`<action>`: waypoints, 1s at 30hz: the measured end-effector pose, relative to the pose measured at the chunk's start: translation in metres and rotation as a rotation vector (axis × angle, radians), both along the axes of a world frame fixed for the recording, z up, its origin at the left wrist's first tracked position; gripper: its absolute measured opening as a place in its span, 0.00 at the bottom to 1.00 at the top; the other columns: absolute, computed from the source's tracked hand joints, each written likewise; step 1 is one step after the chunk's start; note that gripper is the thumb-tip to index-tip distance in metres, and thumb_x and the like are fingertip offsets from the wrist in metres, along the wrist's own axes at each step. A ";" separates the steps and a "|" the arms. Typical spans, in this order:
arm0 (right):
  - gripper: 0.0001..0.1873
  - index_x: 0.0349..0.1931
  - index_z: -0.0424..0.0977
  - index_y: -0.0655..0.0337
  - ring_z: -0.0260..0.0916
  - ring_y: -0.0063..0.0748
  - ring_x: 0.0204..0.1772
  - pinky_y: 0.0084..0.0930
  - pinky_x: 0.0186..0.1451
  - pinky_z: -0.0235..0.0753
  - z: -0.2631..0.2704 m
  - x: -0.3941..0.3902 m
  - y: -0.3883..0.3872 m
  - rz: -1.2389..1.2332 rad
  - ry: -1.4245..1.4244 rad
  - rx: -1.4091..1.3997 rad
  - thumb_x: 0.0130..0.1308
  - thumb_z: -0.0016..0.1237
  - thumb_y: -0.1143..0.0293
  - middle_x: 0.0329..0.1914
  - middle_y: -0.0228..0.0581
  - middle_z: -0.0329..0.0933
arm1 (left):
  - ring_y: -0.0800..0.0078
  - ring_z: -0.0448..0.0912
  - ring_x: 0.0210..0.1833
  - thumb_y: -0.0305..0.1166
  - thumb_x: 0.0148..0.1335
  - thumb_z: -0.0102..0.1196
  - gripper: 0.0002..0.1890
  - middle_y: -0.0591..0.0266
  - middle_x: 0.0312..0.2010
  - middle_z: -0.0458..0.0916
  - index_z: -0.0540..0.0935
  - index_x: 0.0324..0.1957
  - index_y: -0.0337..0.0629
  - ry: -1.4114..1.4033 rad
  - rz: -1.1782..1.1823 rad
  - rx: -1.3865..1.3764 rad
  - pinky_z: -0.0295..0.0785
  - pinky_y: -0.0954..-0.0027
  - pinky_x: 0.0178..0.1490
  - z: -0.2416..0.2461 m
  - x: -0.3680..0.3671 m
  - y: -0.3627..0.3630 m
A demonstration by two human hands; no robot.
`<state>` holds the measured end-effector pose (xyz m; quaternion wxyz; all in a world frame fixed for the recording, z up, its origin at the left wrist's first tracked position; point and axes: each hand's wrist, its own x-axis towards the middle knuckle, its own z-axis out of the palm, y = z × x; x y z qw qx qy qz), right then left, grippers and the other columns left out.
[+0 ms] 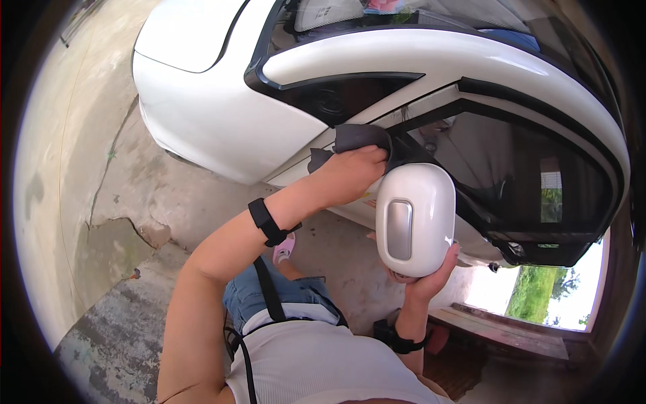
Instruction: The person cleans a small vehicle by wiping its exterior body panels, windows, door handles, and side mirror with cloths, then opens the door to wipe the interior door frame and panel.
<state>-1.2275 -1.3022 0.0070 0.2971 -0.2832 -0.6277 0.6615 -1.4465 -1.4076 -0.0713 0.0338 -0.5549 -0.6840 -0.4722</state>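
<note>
My left hand grips a dark grey cloth against the side of a white car, just behind its door mirror. Part of the cloth bunches up over my knuckles, and the fingertips are partly hidden. The white mirror housing bears an oblong silver insert on its outer face. From beneath, my right hand holds this housing, its thumb along the edge nearer the window and some fingertips showing on the other side. A small dark quarter window lies beyond the cloth.
The dark side window stretches right from the mirror. Cracked concrete ground runs along the car, with a rough, patchy slab at lower left. A wooden ledge sits at lower right, below a bright opening with greenery.
</note>
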 end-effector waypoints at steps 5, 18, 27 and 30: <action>0.31 0.59 0.67 0.67 0.71 0.35 0.59 0.34 0.63 0.67 -0.005 0.013 0.016 -0.053 -0.053 0.087 0.75 0.27 0.47 0.57 0.43 0.73 | 0.57 0.73 0.46 0.26 0.43 0.55 0.06 0.51 0.38 0.74 0.82 0.26 0.38 0.220 0.331 -0.151 0.73 0.63 0.45 0.001 0.009 -0.027; 0.17 0.51 0.68 0.61 0.70 0.22 0.47 0.18 0.51 0.70 -0.020 0.020 0.103 -0.077 -0.053 -0.253 0.63 0.53 0.74 0.44 0.34 0.70 | 0.55 0.77 0.35 0.22 0.57 0.56 0.05 0.49 0.34 0.77 0.76 0.35 0.33 -0.540 0.623 0.024 0.71 0.65 0.40 0.009 0.020 -0.073; 0.08 0.42 0.73 0.64 0.70 0.21 0.40 0.18 0.46 0.69 -0.038 -0.002 0.099 -0.313 -0.219 0.398 0.67 0.51 0.71 0.37 0.32 0.74 | 0.49 0.75 0.57 0.19 0.59 0.46 0.26 0.43 0.56 0.76 0.65 0.62 0.32 -0.219 0.137 -0.236 0.68 0.62 0.61 0.017 0.005 -0.044; 0.08 0.43 0.73 0.64 0.71 0.22 0.40 0.18 0.46 0.70 -0.046 0.005 0.099 -0.317 -0.176 0.282 0.67 0.51 0.72 0.38 0.34 0.75 | 0.51 0.69 0.64 0.49 0.68 0.37 0.36 0.39 0.60 0.71 0.50 0.68 0.32 -0.453 -0.054 -0.279 0.53 0.60 0.70 0.037 -0.007 -0.044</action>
